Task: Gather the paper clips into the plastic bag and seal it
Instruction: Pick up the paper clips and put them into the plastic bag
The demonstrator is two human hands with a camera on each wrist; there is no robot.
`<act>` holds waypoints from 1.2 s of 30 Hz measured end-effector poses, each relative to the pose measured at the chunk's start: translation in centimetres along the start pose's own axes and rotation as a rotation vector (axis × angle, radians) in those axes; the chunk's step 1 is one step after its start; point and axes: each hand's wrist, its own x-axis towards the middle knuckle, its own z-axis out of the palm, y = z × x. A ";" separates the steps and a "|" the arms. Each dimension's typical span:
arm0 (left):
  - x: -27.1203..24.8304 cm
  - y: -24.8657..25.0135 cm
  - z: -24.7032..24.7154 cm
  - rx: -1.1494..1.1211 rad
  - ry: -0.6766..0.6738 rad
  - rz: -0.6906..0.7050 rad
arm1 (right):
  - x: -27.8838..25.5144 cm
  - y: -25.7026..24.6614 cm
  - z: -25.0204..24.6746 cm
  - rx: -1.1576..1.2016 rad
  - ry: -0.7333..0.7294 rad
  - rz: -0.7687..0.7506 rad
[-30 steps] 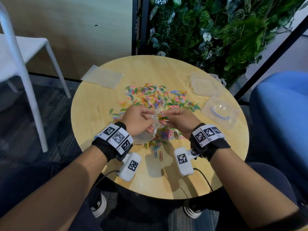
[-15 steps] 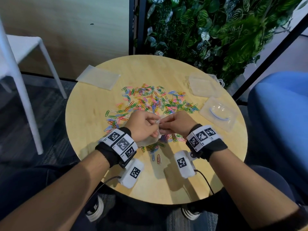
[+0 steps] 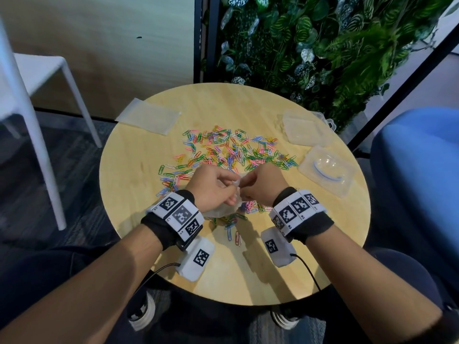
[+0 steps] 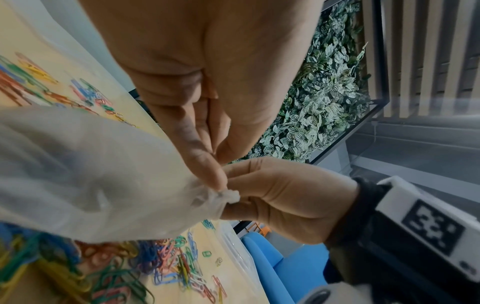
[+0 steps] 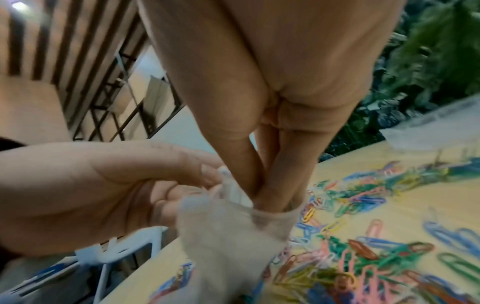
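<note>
Coloured paper clips lie scattered over the round wooden table, with a smaller heap under my wrists. Both hands meet above that heap on a small clear plastic bag that hangs between them. My left hand pinches the bag's rim with thumb and forefinger. My right hand pinches the crumpled rim from the other side, its thumb and forefinger tips dipped into the bag's mouth. The bag sags toward the table; its contents are hidden.
A flat spare bag lies at the table's far left. Two clear plastic boxes sit at the right. A white chair stands left, a blue seat right, and a plant wall behind.
One second ago my right hand held clips at the bag's mouth. Since then both hands have closed together on the bag's top and stayed there.
</note>
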 end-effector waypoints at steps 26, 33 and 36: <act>-0.1 -0.1 -1.8 -0.063 0.071 -0.084 | 0.2 3.9 2.4 -0.374 -0.124 0.023; -0.5 -0.5 -2.2 -0.059 0.057 -0.091 | 0.3 2.3 3.4 -0.620 -0.043 -0.055; -0.6 -0.3 -2.1 -0.054 0.043 -0.091 | 0.6 2.8 2.7 -0.579 -0.010 -0.034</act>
